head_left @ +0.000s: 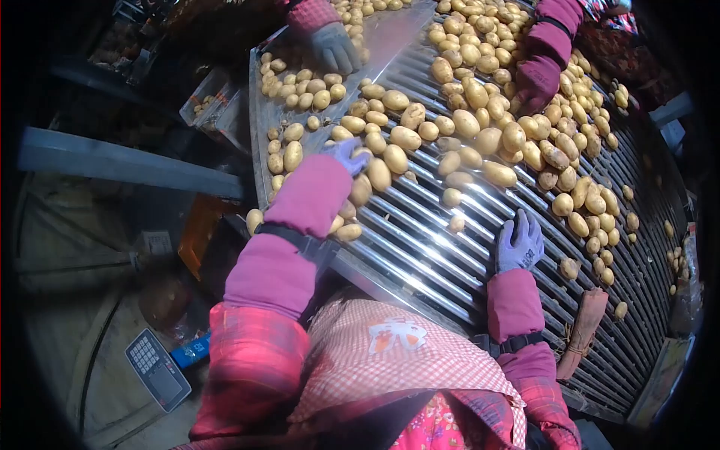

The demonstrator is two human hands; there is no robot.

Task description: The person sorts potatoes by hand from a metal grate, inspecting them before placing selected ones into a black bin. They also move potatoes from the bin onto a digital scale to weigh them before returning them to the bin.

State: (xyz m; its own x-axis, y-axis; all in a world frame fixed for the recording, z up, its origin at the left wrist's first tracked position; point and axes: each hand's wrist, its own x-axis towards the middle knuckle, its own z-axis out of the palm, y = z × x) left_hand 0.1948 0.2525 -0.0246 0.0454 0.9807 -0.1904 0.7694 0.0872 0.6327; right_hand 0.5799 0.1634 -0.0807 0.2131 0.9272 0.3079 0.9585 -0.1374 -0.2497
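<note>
My left hand, in a lavender glove, reaches over the left side of the roller table. Its fingers are apart and touch the potatoes beside it; I see none firmly grasped. On the bare metal rollers to the right, my right hand rests in a matching glove, fingers spread and holding nothing. A single potato lies on the rollers to its left, and a larger heap of potatoes spreads beyond it.
Across the table work another person's grey-gloved hand and a maroon-gloved hand. A reddish-brown bundle lies on the rollers at right. A keypad device stands low at left, below a metal beam.
</note>
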